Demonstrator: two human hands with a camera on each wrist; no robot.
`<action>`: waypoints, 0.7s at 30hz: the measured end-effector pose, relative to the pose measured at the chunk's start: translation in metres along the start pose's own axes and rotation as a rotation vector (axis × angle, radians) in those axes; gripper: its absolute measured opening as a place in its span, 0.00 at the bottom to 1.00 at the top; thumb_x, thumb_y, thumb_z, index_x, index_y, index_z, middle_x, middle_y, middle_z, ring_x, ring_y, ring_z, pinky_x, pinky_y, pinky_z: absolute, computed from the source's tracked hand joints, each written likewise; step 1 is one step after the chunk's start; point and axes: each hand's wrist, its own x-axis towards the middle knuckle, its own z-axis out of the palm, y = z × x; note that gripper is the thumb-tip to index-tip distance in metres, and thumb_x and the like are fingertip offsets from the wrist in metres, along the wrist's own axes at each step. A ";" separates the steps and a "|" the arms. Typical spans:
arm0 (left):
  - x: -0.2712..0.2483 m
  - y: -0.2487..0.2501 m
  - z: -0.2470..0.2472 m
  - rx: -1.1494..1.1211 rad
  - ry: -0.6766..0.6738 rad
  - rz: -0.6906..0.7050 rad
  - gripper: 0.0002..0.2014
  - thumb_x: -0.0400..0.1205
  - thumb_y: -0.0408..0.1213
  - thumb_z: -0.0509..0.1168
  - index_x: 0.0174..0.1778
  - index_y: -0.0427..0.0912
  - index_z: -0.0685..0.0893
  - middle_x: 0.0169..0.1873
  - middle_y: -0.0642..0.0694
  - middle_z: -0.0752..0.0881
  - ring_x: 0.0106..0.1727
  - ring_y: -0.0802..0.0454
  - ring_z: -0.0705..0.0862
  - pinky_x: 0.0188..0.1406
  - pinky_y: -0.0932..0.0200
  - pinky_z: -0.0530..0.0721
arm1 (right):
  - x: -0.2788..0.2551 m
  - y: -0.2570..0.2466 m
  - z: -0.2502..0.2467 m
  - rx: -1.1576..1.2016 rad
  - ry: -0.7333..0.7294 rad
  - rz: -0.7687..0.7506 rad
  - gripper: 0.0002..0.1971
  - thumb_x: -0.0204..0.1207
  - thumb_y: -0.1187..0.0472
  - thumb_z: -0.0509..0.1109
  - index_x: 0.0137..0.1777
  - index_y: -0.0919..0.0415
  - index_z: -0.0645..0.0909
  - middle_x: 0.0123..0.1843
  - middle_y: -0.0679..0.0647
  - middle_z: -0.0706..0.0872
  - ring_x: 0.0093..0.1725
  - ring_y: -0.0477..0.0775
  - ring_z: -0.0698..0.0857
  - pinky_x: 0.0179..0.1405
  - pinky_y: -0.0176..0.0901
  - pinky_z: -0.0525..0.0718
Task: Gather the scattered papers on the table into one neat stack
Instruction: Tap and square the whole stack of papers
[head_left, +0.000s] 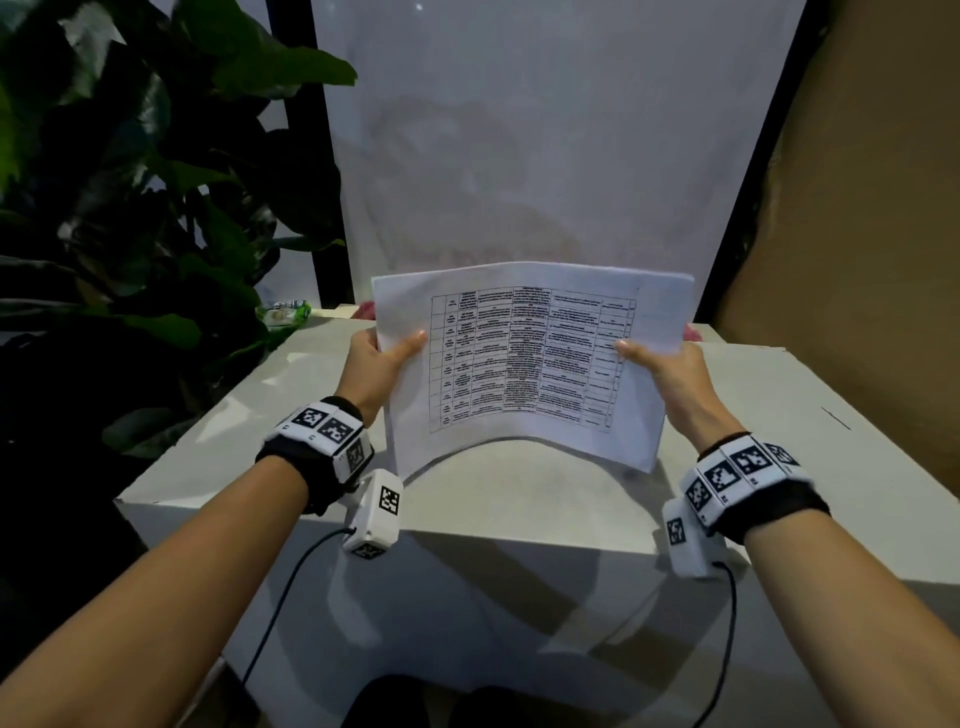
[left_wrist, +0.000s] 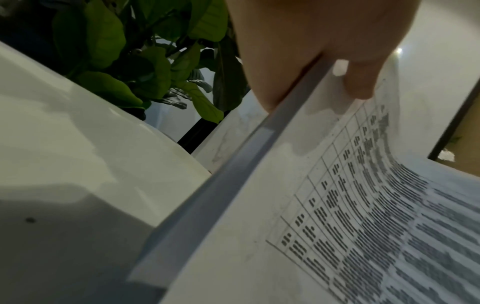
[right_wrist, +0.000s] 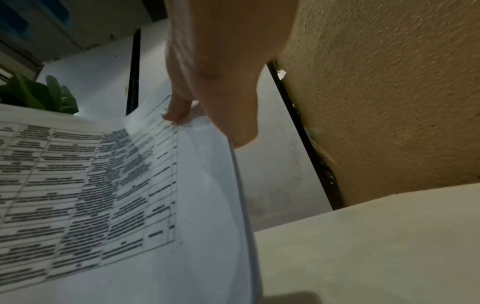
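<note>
Both hands hold one bundle of papers by its side edges. On the left edge, the left hand has its thumb on the front page and its other fingers tucked behind. The right hand does the same on the right edge. The left wrist view shows the left thumb pressing down on the top sheet, and the edge of the bundle looks thick, so many sheets are in it. In the right wrist view, the right thumb sits on the printed page near its edge.

Standing up on its near edge, the stack rests on the white table. Its two near corners touch the table top, while the middle bows up, leaving a curved gap with a shadow under it. The front page has a table of small print on it.

Holding the bundle upright like this is probably meant to let the sheets slide down until their edges line up. Squeezing from both sides makes the papers bend, and that keeps them from flopping over.

No loose sheets show on the table, so the gathering looks nearly done. What seems to be left is squaring the edges and laying the stack flat.

Big green plant leaves fill the far left, and a brown wall stands on the right.
</note>
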 end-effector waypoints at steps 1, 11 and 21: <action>0.000 0.001 -0.001 -0.017 -0.006 0.002 0.04 0.81 0.29 0.65 0.44 0.42 0.83 0.42 0.47 0.87 0.40 0.52 0.86 0.47 0.56 0.86 | -0.001 0.000 -0.001 0.000 -0.013 0.000 0.12 0.70 0.73 0.72 0.39 0.54 0.80 0.39 0.45 0.86 0.31 0.37 0.88 0.36 0.33 0.85; -0.008 0.003 0.009 -0.012 0.064 -0.025 0.02 0.80 0.31 0.67 0.43 0.38 0.80 0.38 0.51 0.83 0.27 0.68 0.86 0.37 0.67 0.88 | -0.010 0.013 -0.001 -0.097 -0.021 0.076 0.09 0.68 0.71 0.75 0.45 0.59 0.83 0.43 0.52 0.87 0.36 0.43 0.87 0.43 0.39 0.88; 0.031 0.061 -0.011 0.845 0.257 0.438 0.46 0.74 0.37 0.74 0.83 0.39 0.53 0.82 0.39 0.59 0.83 0.44 0.55 0.83 0.46 0.53 | 0.029 -0.131 0.028 -0.874 -0.024 -0.419 0.19 0.69 0.57 0.77 0.51 0.74 0.86 0.42 0.71 0.85 0.48 0.52 0.83 0.38 0.52 0.73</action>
